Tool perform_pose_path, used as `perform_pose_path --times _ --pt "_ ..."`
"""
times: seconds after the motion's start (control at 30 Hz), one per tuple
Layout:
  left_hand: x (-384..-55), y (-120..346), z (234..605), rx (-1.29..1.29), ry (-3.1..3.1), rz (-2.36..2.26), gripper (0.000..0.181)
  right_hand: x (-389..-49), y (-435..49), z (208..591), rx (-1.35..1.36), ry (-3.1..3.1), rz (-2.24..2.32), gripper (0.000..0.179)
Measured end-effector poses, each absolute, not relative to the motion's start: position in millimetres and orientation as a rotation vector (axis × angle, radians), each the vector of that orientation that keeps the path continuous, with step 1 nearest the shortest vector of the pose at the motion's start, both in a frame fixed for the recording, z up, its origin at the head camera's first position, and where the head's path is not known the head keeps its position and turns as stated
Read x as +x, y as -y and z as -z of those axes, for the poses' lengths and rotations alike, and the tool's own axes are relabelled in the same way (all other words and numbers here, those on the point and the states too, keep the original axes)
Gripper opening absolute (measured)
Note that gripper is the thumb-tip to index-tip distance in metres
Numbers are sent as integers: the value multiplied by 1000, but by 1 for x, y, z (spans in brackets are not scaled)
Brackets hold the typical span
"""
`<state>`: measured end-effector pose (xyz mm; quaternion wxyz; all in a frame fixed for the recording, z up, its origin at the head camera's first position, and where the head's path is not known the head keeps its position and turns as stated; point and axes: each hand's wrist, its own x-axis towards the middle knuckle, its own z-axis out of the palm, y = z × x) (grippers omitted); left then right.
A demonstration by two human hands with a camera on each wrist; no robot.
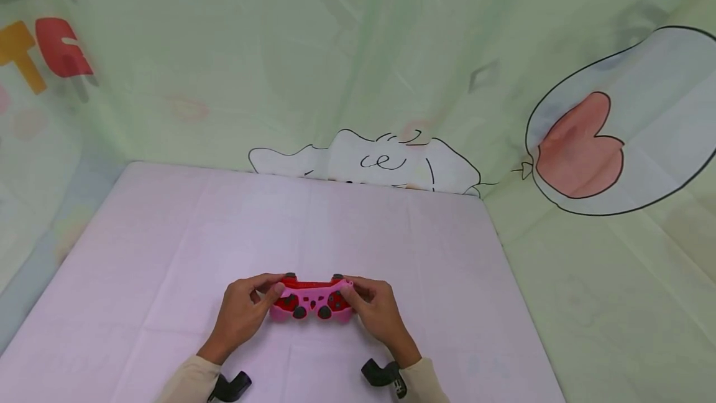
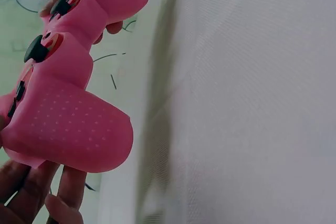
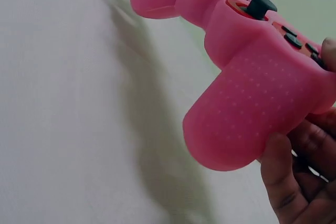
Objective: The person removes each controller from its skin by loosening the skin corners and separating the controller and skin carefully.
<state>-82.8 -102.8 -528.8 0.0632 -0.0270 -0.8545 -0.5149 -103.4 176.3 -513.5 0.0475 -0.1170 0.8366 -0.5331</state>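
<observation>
A red game controller (image 1: 313, 298) in a pink silicone cover is held level between both hands, over the near middle of the table. The left hand (image 1: 244, 311) grips its left end, thumb on the face and fingers behind. At the other end the right hand (image 1: 377, 311) holds it the same way. In the left wrist view the cover's dotted grip (image 2: 79, 124) hangs above the cloth, with fingers (image 2: 37, 192) beneath it. The right wrist view shows the other dotted grip (image 3: 247, 108) and the black thumbstick (image 3: 260, 4) beside it.
A pale cloth covers the table (image 1: 224, 222). Green printed curtains (image 1: 291, 48) enclose its back and sides, with a balloon drawing (image 1: 660, 117) at the right. Black wrist-worn devices (image 1: 232, 386) sit at both cuffs.
</observation>
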Motion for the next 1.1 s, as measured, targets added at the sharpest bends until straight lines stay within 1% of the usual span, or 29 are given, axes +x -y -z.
perform_pose_path --times 0.17,0.3,0.47,0.6,0.77,1.0,1.1 --pt "-84 100 533 -22 2619 1566 28 -104 -175 517 -261 -2535 1614 31" --pt "-85 100 537 4 2644 1585 30 -104 -175 522 -249 -2530 1600 33" --pt "-84 100 542 0 2627 1642 29 -105 -176 528 -232 -2532 1579 35" --pt "-83 100 543 -14 2610 1663 29 -104 -176 531 -213 -2536 1586 33" --pt "-79 101 539 -12 2588 1667 34 -101 -176 532 -193 -2534 1660 32" --pt "-70 106 542 -90 2583 1639 49 -97 -185 536 -241 -2517 1674 46" --pt "-70 107 544 -115 2537 1657 51 -97 -189 538 -306 -2477 1688 56"
